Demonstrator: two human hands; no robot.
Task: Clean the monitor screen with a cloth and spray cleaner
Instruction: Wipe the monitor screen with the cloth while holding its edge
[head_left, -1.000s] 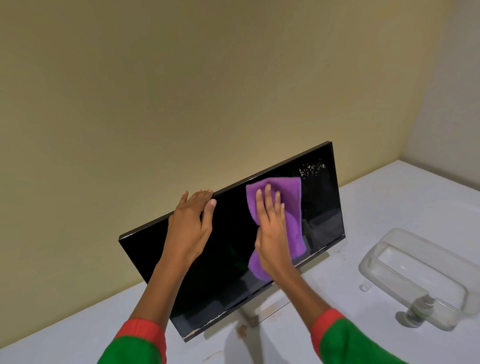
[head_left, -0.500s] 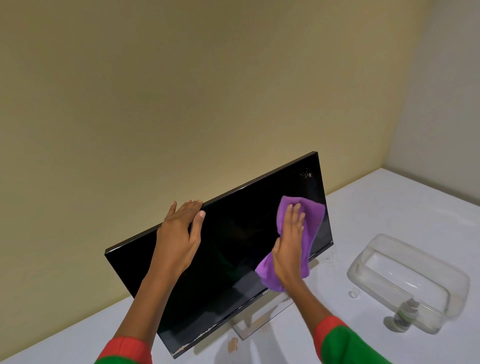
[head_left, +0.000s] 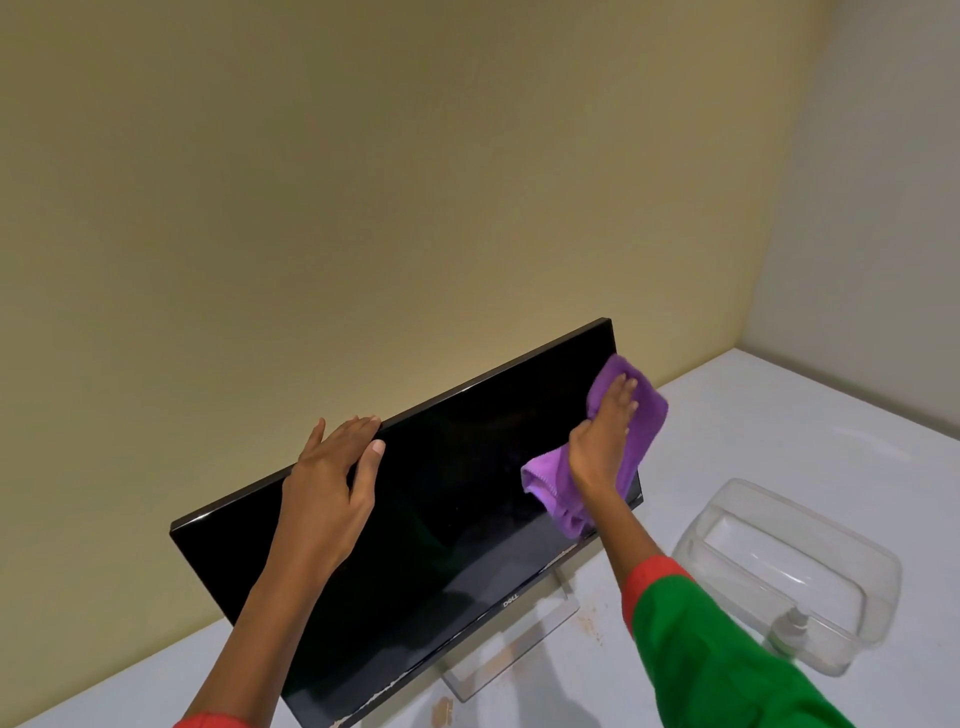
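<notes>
Now right hand (head_left: 602, 441) presses purple cloth (head_left: 641, 415) against monitor (head_left: 457, 519).

- One head-worn view, looking forward and down, close above the monitor (head_left: 415, 519) and both forearms.
- It faces the wall corner; the white bench (head_left: 753, 441) fills the lower right.

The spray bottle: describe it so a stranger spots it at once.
Start at the black monitor on the white table. To its right lies a clear plastic tub. The spray bottle stands at the tub's near edge, small and grey-capped, partly blurred through the plastic.
</notes>
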